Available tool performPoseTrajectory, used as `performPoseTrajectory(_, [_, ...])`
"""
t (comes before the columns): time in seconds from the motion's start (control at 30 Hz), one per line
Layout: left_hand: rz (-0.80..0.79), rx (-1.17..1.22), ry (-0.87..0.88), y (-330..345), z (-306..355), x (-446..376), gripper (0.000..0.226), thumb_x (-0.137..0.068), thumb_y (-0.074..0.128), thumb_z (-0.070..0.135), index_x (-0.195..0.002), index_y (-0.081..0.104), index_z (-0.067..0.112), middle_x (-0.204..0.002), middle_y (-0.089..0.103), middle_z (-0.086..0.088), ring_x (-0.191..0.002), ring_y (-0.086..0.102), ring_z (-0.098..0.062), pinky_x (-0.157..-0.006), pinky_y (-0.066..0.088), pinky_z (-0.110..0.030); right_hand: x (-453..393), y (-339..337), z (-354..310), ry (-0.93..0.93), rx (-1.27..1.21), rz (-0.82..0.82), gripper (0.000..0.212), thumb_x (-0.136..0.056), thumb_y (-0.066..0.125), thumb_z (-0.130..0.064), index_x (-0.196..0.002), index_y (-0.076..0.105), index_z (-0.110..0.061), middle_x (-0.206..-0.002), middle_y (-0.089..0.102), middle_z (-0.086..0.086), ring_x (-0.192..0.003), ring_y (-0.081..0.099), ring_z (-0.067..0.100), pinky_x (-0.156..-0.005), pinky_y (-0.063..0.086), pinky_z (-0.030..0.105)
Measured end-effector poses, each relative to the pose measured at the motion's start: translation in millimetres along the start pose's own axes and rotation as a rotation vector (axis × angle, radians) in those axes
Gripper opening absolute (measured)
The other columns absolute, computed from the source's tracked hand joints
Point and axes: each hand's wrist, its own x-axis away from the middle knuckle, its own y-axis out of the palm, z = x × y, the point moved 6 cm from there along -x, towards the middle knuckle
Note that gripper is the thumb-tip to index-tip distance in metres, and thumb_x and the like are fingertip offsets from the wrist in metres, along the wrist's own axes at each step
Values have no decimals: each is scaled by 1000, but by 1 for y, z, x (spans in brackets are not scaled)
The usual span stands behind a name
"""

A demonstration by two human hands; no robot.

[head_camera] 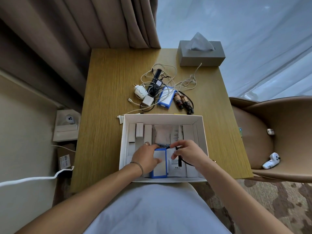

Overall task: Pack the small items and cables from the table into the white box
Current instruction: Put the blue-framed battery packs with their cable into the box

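Both hands are inside the white box (199, 132), which sits at the near edge of the desk (108, 92). Left hand (146, 157) holds the blue-edged pack (159, 163) at the near middle of the box, fingers over its far end and thumb on its face. Right hand (185, 153) pinches a black cord (179, 162), fingers curled narrow; I cannot tell where the cord's far end runs. Unpacked items lie just beyond the far wall of the box: white cables (168, 78) tangled over a second blue pack (166, 97), two white chargers (143, 95), a black adapter (154, 83) and brown batteries (181, 100) to the right. Risk as I judge it: the black cord may snag under the pack or spring out when released, since it looks loose. Bigger risk is the tangle; lifting one cable could drag a charger or roll the batteries toward the right desk edge. The tissue box (201, 54) at the far right should stay put.
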Motion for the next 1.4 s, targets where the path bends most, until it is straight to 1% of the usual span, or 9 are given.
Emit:
performPoseTrajectory(0.23, [12,-29,80,1,9,-7,57,-82,79,32,-135,59,26,-117,49,-2,-102,56,-21,-91,51,-31,-12,13,9,68,-469,-74,21,-93,54,9,-107,67,-1,-86,76,14,-53,46,11,-47,36,19])
performPoseTrajectory(0.4, [35,-166,150,-3,12,-11,59,-81,79,37,-135,59,26,-121,59,-2,-111,52,-23,-89,49,-35,-23,4,6,-32,-2,36,16,-91,62,0,-84,72,-9,-80,74,9,-61,59,13,-51,46,19])
performPoseTrajectory(0.63, [-26,-116,159,-1,2,-14,60,-81,79,38,-136,56,27,-122,56,-1,-110,54,-21,-88,50,-33,-32,8,8,-228,521,153,19,-86,71,-3,-88,73,-22,-91,68,-4,-76,61,9,-57,43,13])
performPoseTrajectory(0.77, [-5,-107,161,1,2,-12,60,-81,79,37,-135,56,27,-124,54,0,-109,55,-21,-87,51,-32,-30,10,19,-257,778,196,18,-92,63,-9,-108,67,-14,-100,71,6,-89,65,25,-72,56,34])
performPoseTrajectory(0.87, [30,-152,175,3,5,-8,61,-81,78,36,-136,55,24,-130,54,-2,-116,53,-22,-91,52,-36,-27,14,21,-279,991,188,11,-96,61,-20,-101,65,-11,-94,70,10,-83,65,29,-64,50,36])
performPoseTrajectory(1.0, [22,-162,165,3,9,-8,60,-82,78,32,-137,55,22,-131,54,-3,-118,52,-23,-94,51,-36,-29,11,24,-205,1083,167,4,-93,66,-13,-93,69,-11,-93,69,9,-71,55,25,-60,42,32])
performPoseTrajectory(1.1, [22,-177,177,2,12,-9,59,-82,79,30,-136,56,21,-129,55,-3,-117,53,-22,-95,50,-35,-29,12,29,-211,1055,71,13,-90,61,-6,-98,71,-8,-94,68,11,-75,61,26,-62,52,34])
performPoseTrajectory(1.33, [18,-143,192,1,10,-6,61,-82,79,28,-137,55,21,-128,54,-2,-115,53,-22,-94,49,-32,-21,25,40,-248,879,-272,32,-86,73,-37,-111,76,-17,-104,75,3,-94,67,22,-84,58,37])
performPoseTrajectory(1.4, [26,-153,193,1,11,-4,62,-82,79,28,-138,54,21,-129,53,-2,-116,53,-22,-95,49,-32,-19,29,42,-258,958,-283,25,-88,72,-29,-109,77,-15,-101,75,5,-93,67,24,-85,58,38])
